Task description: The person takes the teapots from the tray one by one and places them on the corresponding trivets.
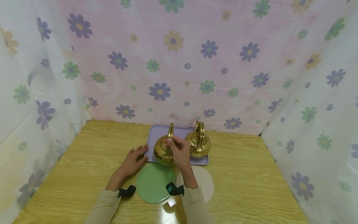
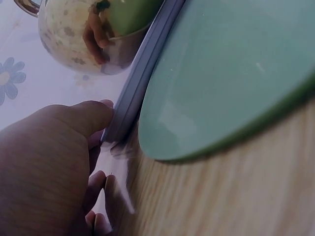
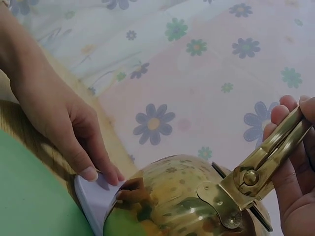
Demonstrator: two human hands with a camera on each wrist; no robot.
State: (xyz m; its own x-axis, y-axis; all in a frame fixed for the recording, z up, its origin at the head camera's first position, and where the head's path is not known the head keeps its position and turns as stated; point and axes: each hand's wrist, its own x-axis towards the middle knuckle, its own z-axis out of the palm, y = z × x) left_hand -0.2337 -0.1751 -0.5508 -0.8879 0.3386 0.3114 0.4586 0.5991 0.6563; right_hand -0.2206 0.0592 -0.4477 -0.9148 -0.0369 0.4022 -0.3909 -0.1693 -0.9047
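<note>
A shiny gold kettle (image 1: 160,151) is at the left front of the lilac tray (image 1: 153,134). My right hand (image 1: 181,152) grips its upright handle, thumb on the near side, with the fingers round it in the right wrist view. Whether the kettle's base touches the tray cannot be told. A second gold kettle (image 1: 205,146) stands on the tray's right part, just beyond my right hand. My left hand (image 1: 133,161) touches the tray's left edge; its thumb lies against the rim (image 2: 129,101) in the left wrist view, with the other fingers loosely extended.
In front of the tray lie a round green plate (image 1: 153,185) and, right of it, a round white plate (image 1: 206,183), partly under my right forearm. All rest on a wood-grain table (image 1: 246,186). Flower-patterned curtains (image 1: 173,62) enclose the back and sides.
</note>
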